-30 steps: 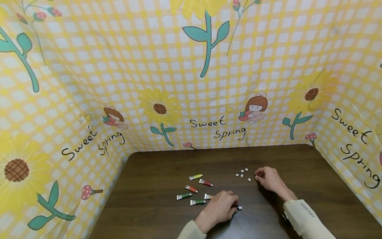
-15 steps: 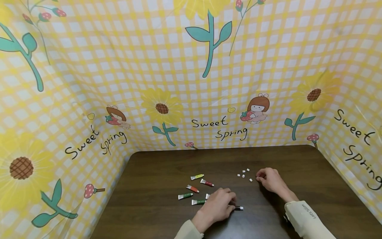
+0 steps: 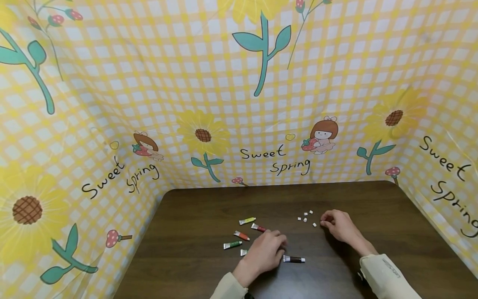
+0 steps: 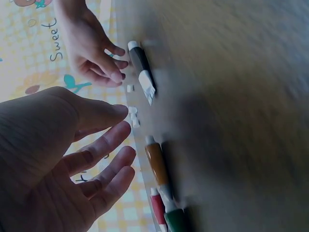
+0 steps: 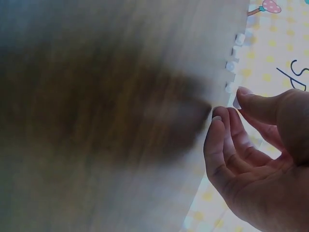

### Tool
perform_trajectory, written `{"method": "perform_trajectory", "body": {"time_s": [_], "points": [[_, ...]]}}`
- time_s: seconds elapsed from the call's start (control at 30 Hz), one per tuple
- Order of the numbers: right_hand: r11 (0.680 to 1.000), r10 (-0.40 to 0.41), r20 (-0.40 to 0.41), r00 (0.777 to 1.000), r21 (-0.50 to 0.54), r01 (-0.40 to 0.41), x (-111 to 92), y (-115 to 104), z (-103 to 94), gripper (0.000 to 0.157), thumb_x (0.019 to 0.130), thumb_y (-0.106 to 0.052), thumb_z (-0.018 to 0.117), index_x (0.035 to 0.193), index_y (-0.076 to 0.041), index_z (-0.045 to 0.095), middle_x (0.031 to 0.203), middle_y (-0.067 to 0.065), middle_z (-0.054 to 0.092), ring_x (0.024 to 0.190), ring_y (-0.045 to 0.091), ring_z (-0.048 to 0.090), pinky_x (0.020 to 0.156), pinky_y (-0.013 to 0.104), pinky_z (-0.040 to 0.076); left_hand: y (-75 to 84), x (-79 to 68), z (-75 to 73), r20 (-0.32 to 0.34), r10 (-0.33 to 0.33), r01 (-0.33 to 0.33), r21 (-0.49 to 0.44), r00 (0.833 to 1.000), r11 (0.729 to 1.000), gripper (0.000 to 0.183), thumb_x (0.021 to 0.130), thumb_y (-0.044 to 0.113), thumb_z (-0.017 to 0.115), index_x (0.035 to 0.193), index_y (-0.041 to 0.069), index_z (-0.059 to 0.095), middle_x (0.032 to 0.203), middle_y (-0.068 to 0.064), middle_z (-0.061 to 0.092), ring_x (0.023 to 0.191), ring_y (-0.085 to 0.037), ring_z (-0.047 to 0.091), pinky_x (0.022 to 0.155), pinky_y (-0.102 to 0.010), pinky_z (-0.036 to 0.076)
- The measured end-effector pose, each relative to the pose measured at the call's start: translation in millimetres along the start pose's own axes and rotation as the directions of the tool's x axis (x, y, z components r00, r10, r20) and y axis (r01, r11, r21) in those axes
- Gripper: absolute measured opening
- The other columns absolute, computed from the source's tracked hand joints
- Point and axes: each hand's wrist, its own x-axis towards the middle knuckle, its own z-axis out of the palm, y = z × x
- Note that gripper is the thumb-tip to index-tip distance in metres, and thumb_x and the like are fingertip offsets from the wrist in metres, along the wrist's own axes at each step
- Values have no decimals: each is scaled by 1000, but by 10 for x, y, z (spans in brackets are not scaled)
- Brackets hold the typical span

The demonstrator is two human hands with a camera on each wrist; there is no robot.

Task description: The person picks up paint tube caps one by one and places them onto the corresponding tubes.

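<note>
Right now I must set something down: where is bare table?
Bare table: left of the leftmost green tube; between yellow tube and white pieces; between dark tube and right sleeve. Crowded: around the left hand, red tube and orange tube.

I face a brown surface (image 3: 186, 224); on it lie a yellow tube (image 3: 247, 221), a red tube (image 3: 258, 227), an orange tube (image 3: 242, 236), an ochre tube (image 4: 157, 164) and two green tubes (image 3: 232, 245); to their right, a dark tube (image 3: 294, 259); farther off, five white pieces (image 3: 305, 220).
</note>
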Motion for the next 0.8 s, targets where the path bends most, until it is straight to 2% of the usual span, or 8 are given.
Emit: {"method": "perform_trajectory", "body": {"time_s": [0.4, 0.67, 0.8], "points": [[998, 26, 21, 999, 60, -27, -134, -102, -43, 5, 100, -9, 75, 96, -11, 76, 85, -4, 75, 75, 4, 65, 66, 25, 51, -126, -67, -10, -64, 35, -30, 69, 997, 997, 15, 87, 8, 79, 100, 15, 76, 97, 5, 73, 89, -10, 69, 88, -26, 54], [996, 44, 7, 999, 83, -44, -220, -138, -35, 5, 98, -11, 78, 93, -12, 76, 85, -6, 75, 77, 5, 68, 69, 25, 53, -174, -107, 9, -29, -2, 4, 96, 1000, 995, 12, 91, 13, 79, 101, 16, 75, 98, 5, 71, 92, -11, 69, 95, -29, 55], [995, 52, 2, 999, 84, -52, -260, -145, -27, 5, 98, -13, 78, 94, -10, 76, 85, -7, 76, 78, 5, 69, 71, 26, 55, -185, -117, 13, -9, -29, 30, 96, 1000, 995, 12, 90, 12, 78, 101, 16, 75, 98, 5, 71, 94, -12, 69, 92, -29, 56]]}}
